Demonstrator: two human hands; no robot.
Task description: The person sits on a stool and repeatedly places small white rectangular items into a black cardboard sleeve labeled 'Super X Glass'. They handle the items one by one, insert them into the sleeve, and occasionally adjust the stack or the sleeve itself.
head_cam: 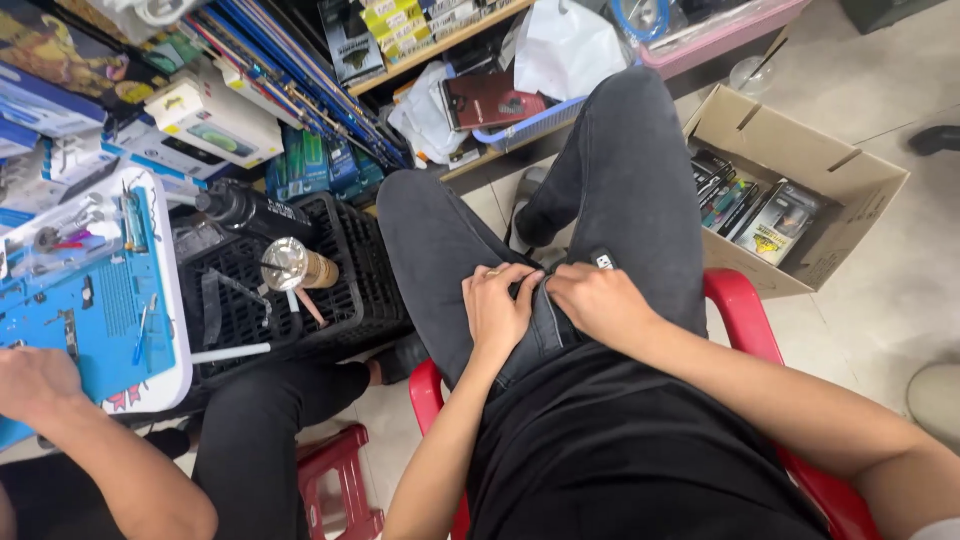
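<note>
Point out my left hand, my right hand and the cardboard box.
left hand [497, 308], head view, back of the hand on the lap
right hand [598, 300], head view, back of the hand
cardboard box [862, 186], head view, right wall's inner face

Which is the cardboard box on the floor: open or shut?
Open: the cardboard box has its flaps spread outward, and the small packages inside show from above.

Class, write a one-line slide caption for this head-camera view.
Seated on a red chair, a person rests left hand and right hand on dark jeans.
</note>
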